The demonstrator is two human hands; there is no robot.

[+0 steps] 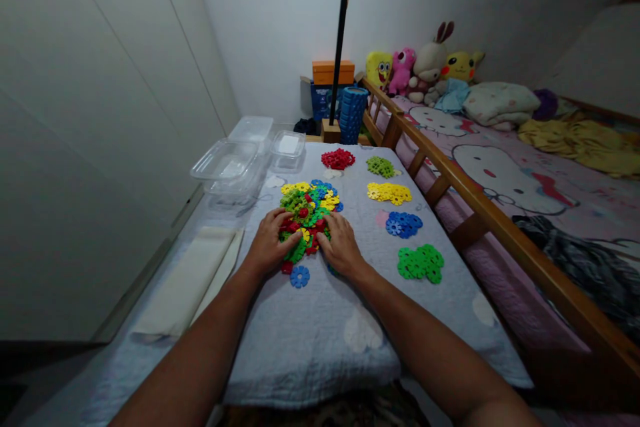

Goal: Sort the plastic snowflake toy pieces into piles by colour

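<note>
A mixed pile of flower-shaped plastic interlocking discs [299, 200] in red, yellow, green and blue lies mid-table. My left hand [269, 241] rests against the pile's left side, thumb and fingers apart over the pieces. On the opposite side, my right hand [342, 244] touches the pile with its fingers spread. Neither hand visibly grips a single disc, though some fingertips are hidden among the pieces. One blue disc [300, 277] lies just in front of the pile. Sorted groups stand to the right: red [338, 159], light green [381, 167], yellow [389, 193], blue [403, 225] and green [421, 263].
Clear plastic containers [227, 163] stand at the back left, with a smaller one [289, 147] beside them. A folded cream cloth [187, 280] lies along the left side. A wooden bed rail [450, 180] runs along the right, and a black pole [341, 40] rises behind the table.
</note>
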